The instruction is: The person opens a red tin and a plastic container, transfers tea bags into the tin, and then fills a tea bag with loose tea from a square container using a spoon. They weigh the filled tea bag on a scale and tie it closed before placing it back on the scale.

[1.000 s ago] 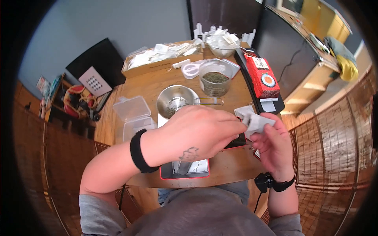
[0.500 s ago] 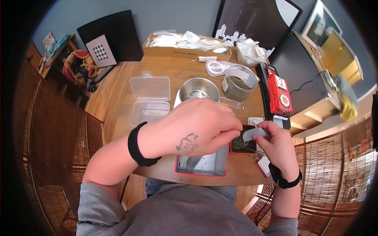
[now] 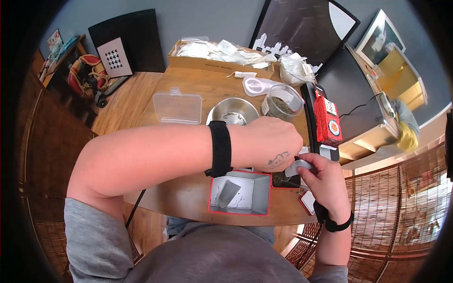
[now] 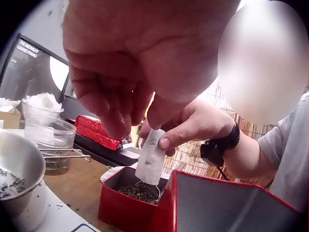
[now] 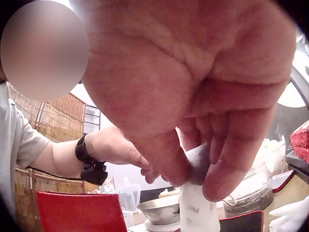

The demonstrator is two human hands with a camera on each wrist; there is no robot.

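At the near edge of the wooden table [image 3: 181, 200] stands a red-rimmed box [image 3: 262, 198], matte grey within, a tapered grey piece [image 3: 229, 194] lying aslant in it. The left forearm [image 3: 160, 151] stretches across just beyond, cutting off the lower edge of a clear plastic case [image 3: 178, 108] and the near side of a steel pan [image 3: 246, 107]. To the right, a smaller red box [image 4: 128, 212] holds dark, crumbly dried leaves; over it hangs a limp, papery white pouch [image 4: 150, 166], thin string looping beneath. The right hand [image 3: 328, 181] pinches this pouch between thumb and fingers. The left hand [image 3: 273, 141] bends over the pouch's upper end, fingers curled downward; I cannot tell whether they grip anything.

Farther back, a transparent round jar [image 4: 53, 133] contains dried leaf. Beside it, a crinkled, glossy red packet [image 3: 330, 122] lies on a long black slab [image 3: 309, 104]. Beyond, a cardboard box [image 3: 207, 65] brims with soft white pieces, before a dark framed picture [image 3: 302, 28].
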